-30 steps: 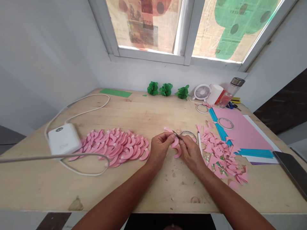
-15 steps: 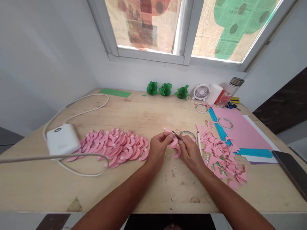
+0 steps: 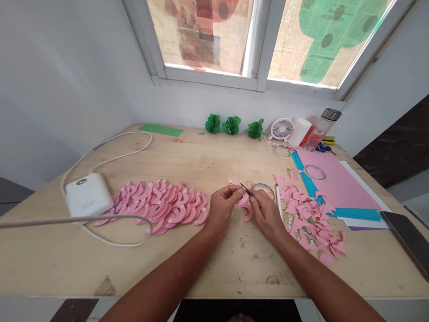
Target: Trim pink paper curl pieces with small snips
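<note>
Near the middle of the table, my left hand (image 3: 224, 206) pinches a curved pink paper piece (image 3: 243, 201) between thumb and fingertips. My right hand (image 3: 267, 212) closes around a slim, dark, pointed metal tool (image 3: 247, 189); its handle is hidden, so its exact kind is unclear. The tool's tip lies at the paper beside my left fingertips. A pink paper arc (image 3: 248, 213) shows below, between my hands. To the left of my left hand spreads a pile of overlapping pink paper arcs (image 3: 174, 205), some with whitish patches. A tape roll (image 3: 263, 186) lies just behind my right hand.
Pink scraps (image 3: 306, 210) and a white pen-like stick (image 3: 278, 201) lie at right, near coloured sheets (image 3: 338, 179) and a phone (image 3: 407, 239). A white power bank (image 3: 87, 197) with a looping cable sits left. Green paper ornaments (image 3: 231, 125), a fan (image 3: 282, 129) and a bottle (image 3: 323, 129) line the back.
Almost nothing differs. Both hands keep their hold on the pink paper and the pointed tool, with only a tiny shift in the fingers.
</note>
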`<state>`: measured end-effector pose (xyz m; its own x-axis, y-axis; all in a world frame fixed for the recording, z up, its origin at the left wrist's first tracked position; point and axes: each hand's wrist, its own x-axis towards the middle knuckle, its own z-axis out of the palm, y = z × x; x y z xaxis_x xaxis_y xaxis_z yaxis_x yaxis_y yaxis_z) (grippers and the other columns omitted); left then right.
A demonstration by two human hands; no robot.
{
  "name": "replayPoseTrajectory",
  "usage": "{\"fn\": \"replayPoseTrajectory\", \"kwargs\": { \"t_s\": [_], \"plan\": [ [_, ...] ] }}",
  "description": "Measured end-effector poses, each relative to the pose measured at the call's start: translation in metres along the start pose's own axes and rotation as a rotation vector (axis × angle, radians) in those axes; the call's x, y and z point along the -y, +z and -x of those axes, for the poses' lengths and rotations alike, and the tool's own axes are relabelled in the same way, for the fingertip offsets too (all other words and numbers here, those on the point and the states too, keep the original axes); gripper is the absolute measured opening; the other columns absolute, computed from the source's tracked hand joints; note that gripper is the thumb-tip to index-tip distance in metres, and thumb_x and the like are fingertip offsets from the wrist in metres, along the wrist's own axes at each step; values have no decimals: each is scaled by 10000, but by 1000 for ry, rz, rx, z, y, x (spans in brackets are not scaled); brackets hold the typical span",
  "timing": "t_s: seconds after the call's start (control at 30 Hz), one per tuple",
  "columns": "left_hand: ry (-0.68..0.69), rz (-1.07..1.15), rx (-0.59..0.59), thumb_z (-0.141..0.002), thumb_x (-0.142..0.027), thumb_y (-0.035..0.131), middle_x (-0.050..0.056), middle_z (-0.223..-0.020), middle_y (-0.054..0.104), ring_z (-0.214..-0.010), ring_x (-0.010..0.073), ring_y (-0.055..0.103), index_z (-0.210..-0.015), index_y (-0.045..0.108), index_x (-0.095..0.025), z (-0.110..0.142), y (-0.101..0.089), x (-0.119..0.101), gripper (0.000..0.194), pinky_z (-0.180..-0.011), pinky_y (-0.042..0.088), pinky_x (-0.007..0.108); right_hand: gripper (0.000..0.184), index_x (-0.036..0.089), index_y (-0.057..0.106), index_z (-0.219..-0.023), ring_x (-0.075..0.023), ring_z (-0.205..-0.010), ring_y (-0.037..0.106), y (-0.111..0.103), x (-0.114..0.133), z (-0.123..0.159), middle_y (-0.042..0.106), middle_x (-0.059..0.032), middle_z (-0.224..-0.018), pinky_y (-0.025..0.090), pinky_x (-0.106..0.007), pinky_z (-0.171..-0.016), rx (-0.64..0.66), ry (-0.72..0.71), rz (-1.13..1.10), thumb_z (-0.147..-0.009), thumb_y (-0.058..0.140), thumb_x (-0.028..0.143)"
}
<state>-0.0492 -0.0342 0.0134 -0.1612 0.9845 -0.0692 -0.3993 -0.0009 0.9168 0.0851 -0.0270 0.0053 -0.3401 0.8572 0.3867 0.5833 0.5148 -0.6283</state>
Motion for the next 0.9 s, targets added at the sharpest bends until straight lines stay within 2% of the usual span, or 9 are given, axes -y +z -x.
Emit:
{"fn": "replayPoseTrajectory", "kwargs": {
  "t_s": [0.63,0.9],
  "plan": [
    [9,11,31,-664,-308,678,12,-703,612,-707,124,524,-711,666,-139,-1,-1,3,176,-730,411,245,288,206,556,-1097,-193,-837,560,0,-1,0,584,-66,-888,448,-325,-761,18,20,-23,-910,340,246],
    [-14,18,-7,-643,-365,684,-9,-612,552,-615,102,463,-649,644,-142,0,2,0,227,-636,391,217,271,208,568,-1063,-191,-823,566,-1,2,0,590,-60,-876,451,-309,-733,14,24,-42,-905,351,244]
  ]
}}
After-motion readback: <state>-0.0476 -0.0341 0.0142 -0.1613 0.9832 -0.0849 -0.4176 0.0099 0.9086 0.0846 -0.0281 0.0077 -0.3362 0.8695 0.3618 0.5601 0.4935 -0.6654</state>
